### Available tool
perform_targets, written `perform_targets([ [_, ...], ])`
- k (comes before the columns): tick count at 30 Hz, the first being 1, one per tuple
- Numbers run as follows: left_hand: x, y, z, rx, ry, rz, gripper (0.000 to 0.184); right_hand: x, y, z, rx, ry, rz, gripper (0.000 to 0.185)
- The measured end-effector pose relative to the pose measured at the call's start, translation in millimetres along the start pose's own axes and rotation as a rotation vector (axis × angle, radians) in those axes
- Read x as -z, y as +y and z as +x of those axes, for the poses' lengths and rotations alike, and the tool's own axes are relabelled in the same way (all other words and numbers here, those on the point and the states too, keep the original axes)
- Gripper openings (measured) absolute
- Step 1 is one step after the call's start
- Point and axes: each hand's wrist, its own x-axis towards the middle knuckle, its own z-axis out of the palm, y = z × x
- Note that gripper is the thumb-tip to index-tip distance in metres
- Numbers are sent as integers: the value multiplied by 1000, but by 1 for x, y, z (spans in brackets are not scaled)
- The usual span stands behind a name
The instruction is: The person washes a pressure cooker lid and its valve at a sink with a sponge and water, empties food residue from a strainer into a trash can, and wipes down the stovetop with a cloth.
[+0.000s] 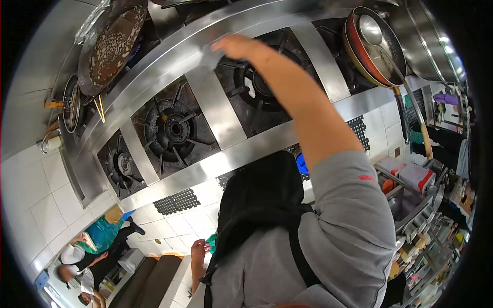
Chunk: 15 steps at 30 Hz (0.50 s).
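Note:
My right hand (230, 47) reaches across the stove and is closed on a grey cloth (209, 57). The cloth lies against the steel stove top (218, 110), near the raised back ledge. Beneath my right forearm is a gas burner (257, 82) with a black pan support. My left hand (198, 250) hangs low beside my black apron (257, 200), its fingers curled round a green cloth (210, 243), which is mostly hidden.
Two more burners (175, 128) sit to the left. Stacked pans with a ladle (371, 30) stand at the right beside a large steel pot (429, 43). A blackened wok (115, 49) sits over a blue flame at upper left. People (84, 267) are at lower left.

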Motion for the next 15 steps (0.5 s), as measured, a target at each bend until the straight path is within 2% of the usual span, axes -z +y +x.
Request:
perform_targets([
  [1,-2,4,-7,-51,-17,104,20,20,23,-16,5,-19,-3,52],
  [2,-2,4,-7,-14,-17,65,18,50,28,-42,-73,2,-34,56],
  [4,2,-6,-2,-9,23,-47,18,65,106,-79,-39,129,-148,53],
  [5,5,-11,0,-8,58,-167,18,77,129,-104,-209,163,-193,52],
  [6,7,-15,4,-4,96,-171,17,108,92,-143,-413,159,-315,54],
  [7,8,-17,6,2,111,-181,16,93,140,-158,-557,275,-299,56],
  [8,8,-18,6,-11,112,-181,16,82,146,-178,-525,388,-418,53],
  [9,7,-16,8,-29,104,-176,16,61,147,-186,-526,394,-426,53],
  [11,-2,-17,23,-27,52,-138,15,32,129,-224,-469,556,-483,51],
  [15,-1,-26,55,-114,-71,-13,14,3,57,-331,-438,584,-372,49],
])
